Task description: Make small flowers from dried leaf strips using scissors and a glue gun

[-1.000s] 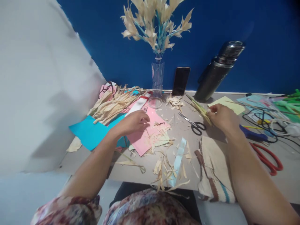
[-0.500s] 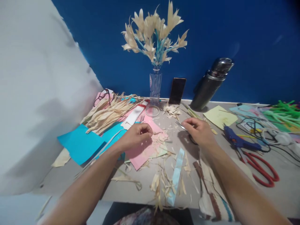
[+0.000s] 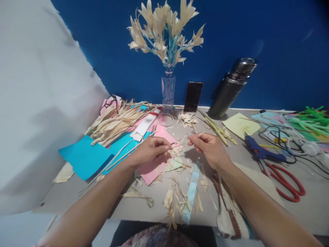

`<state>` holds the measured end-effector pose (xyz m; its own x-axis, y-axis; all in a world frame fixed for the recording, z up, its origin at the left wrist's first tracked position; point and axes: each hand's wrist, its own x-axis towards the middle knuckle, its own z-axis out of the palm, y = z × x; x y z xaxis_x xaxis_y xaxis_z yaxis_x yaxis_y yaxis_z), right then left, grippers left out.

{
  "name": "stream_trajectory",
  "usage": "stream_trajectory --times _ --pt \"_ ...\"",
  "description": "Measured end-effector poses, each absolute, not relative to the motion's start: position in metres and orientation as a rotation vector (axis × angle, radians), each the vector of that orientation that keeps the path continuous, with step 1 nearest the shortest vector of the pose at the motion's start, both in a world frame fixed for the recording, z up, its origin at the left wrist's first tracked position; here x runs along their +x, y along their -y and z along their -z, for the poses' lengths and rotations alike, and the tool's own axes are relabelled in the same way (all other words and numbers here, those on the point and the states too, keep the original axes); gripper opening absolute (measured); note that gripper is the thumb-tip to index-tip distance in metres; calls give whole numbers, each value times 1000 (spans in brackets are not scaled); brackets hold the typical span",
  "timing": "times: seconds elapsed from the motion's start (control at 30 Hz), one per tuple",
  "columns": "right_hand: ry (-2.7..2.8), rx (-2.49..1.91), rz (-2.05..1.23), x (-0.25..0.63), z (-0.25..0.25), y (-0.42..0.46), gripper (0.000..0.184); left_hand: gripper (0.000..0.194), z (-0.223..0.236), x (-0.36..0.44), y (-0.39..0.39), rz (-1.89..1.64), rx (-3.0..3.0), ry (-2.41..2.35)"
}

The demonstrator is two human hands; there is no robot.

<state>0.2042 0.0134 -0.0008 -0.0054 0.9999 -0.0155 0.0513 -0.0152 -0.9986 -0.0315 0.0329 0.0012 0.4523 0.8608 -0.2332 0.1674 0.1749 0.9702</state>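
While left hand (image 3: 170, 147) and right hand (image 3: 189, 140) pinch above the table (image 3: 203, 212), anything held too small to tell, pale scraps (image 3: 177, 150) nearby

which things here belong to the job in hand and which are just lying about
Probably the job:
- long cream dried husks
- cream husk scraps near the left hand
- flat pink paper sheet

Probably just lying about:
- tilted black cylindrical flask
- upright black rectangular phone

Our left hand (image 3: 155, 148) and right hand (image 3: 205, 143) hover apart, facing each other, thumbs pressed toward curled forefingers; our bare forearms reach forward from either side, angling inward to the wrists.
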Motion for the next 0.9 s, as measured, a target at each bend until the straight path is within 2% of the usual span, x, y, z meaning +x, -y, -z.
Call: stream_trajectory --times 0.27,0.47,0.67,0.9 --pt "1236 -1268 -1201 198 -2 -8 34 40 3 -21 -24 -787 984 -882" --pt "1324 -1285 -1131 192 -3 -3 32 35 0 0 -4 -759 966 -880" --pt "1344 -1294 -1073 194 0 -2 38 34 3 2 -1 -753 980 -917" --pt "1412 -1296 -849 194 1 1 44 43 4 4 4 -619 999 -745"
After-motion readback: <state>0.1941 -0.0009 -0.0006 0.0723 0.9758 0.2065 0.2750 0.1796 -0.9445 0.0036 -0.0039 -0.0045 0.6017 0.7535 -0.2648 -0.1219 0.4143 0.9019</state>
